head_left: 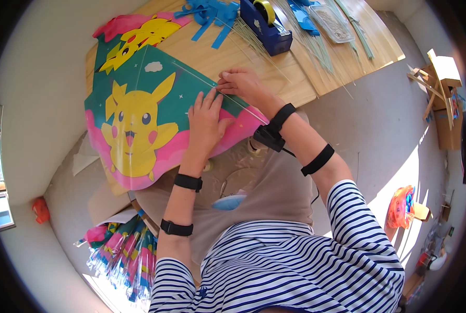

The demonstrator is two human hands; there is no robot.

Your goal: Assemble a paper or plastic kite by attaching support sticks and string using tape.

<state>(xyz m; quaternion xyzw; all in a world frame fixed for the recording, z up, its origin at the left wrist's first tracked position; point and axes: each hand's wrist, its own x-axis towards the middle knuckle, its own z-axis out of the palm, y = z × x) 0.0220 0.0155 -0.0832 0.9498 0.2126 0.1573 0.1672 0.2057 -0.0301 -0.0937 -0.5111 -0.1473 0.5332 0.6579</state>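
Observation:
A kite (191,68) in green and pink plastic, printed with a yellow cartoon creature, lies at the table's near left. A thin pale rod (251,110) runs along its upper right edge. My left hand (207,120) is pressed flat on the kite just inside that edge, fingers stretched. Bent and pinched together, the fingers of my right hand (240,87) close on the rod at the edge; their tips are partly hidden. Another kite sheet (139,39) of the same print lies under and beyond this one.
On the wooden table (306,68) are blue strips (212,13), a dark blue tape dispenser (267,31), bundled thin rods (358,34) and a clear plastic tub (333,25). Packed kites (123,253) stand at lower left. Cardboard boxes (447,125) and an orange bag (400,206) sit right.

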